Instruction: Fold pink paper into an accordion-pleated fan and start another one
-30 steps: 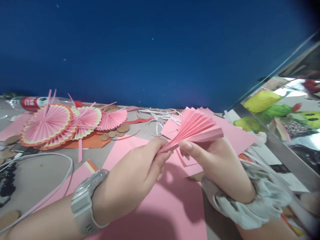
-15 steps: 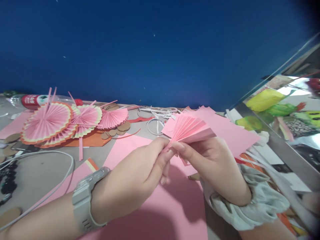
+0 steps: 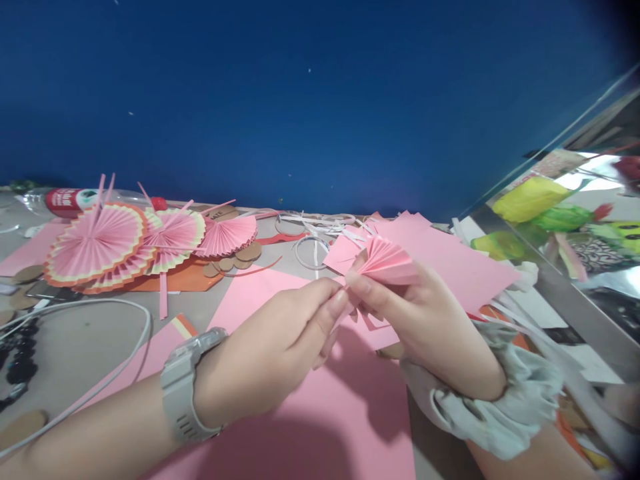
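Between my hands is a pleated pink paper fan [image 3: 385, 259], gathered narrow at its lower end and spread at the top. My right hand [image 3: 420, 313] is closed around the pleats, thumb pressed on the front. My left hand [image 3: 295, 327] pinches the gathered end, its fingertips close to the right thumb. Part of the pleats is hidden behind my right fingers. Below both hands lies a large pink paper sheet [image 3: 310, 427]. Finished-looking round pleated fans [image 3: 95, 247], pink with orange and yellow edges, rest at the left.
A plastic bottle [image 3: 65, 200] lies behind the round fans. More pink sheets [image 3: 450, 260] are stacked behind my right hand. A white cable [image 3: 145, 327] loops at the left, near cardboard discs [image 3: 247, 252]. Green and yellow objects [image 3: 530, 200] sit at the right; a blue wall [image 3: 300, 113] stands behind.
My right hand has moved up over the pleats, so less of the fan shows and its top looks more bunched. The left hand and wrist have shifted slightly right.
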Available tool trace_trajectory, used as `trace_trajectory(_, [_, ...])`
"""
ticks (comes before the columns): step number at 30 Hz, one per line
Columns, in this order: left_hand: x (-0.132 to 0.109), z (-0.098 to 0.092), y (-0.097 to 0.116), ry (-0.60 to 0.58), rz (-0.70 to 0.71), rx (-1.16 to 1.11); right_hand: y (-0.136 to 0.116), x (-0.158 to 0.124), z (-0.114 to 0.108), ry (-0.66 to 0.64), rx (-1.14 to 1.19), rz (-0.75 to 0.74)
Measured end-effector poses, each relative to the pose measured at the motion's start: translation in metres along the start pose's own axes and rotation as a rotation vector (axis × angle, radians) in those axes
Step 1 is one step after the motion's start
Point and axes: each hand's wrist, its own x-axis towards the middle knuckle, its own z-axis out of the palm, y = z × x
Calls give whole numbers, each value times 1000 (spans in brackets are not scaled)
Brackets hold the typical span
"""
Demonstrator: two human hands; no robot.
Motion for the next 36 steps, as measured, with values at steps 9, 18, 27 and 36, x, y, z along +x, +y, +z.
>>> trace_trajectory(9, [1,-1,-3,-19,-28,70,7,2,-12,64,167,18])
trace_trajectory(18, [3,-4,-2,-27,8,66,0,-1,-3,46,45,-12])
trace_trajectory(27, [1,1,-9,-45,-14,204,1,-4,-9,130,17,-3])
trace_trajectory(36, [0,0,-4,-95,-17,189,-8,-10,-25,234,-63,-14])
